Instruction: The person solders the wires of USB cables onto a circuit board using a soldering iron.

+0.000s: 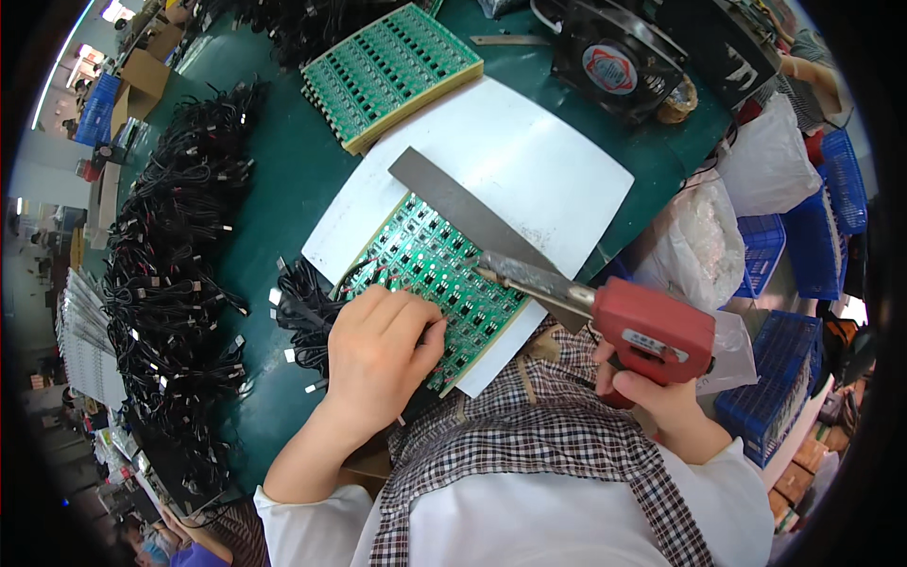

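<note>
My left hand (383, 345) is closed over the left part of a green circuit board panel (435, 255). Thin red and dark wires (368, 269) show just beyond its curled fingers, apparently the end of a cable; the grip itself is hidden. In my right hand (647, 392) is a red pistol-shaped soldering gun (652, 331), its metal nozzle pointing left, with the tip over the panel. A flat grey metal bar (472, 208) lies slantwise across the panel's far right side. Beneath the panel is a white board (539, 142).
A stack of green circuit panels (392, 71) stands at the back. Black cables with plugs (179, 255) pile along the left, and a smaller bundle (307, 317) lies near my left hand. A black fan (614, 61) stands back right. Blue crates (770, 378) and plastic bags (694, 236) sit right.
</note>
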`<state>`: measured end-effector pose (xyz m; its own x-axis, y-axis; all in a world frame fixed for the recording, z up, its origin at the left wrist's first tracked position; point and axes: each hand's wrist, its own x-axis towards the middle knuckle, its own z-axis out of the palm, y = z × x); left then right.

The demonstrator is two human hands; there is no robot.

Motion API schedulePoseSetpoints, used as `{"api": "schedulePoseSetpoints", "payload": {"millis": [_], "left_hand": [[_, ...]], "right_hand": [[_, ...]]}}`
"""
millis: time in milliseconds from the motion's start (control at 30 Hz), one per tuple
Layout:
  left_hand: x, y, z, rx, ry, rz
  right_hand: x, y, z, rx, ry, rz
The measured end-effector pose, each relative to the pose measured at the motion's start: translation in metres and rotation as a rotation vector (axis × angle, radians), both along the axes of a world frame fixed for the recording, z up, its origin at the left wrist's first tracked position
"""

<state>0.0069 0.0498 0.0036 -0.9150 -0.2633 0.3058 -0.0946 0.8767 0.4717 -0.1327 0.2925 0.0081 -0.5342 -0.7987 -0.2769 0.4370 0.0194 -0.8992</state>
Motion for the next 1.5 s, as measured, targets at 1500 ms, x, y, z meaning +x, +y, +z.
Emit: {"api": "schedulePoseSetpoints", "payload": {"millis": [1500], "left_hand": [[-0.005,0.014,0.000,0.031,-0.162,0.142]], "right_hand": [[0.000,0.025,-0.015,0.075,-0.136,0.133]]}}
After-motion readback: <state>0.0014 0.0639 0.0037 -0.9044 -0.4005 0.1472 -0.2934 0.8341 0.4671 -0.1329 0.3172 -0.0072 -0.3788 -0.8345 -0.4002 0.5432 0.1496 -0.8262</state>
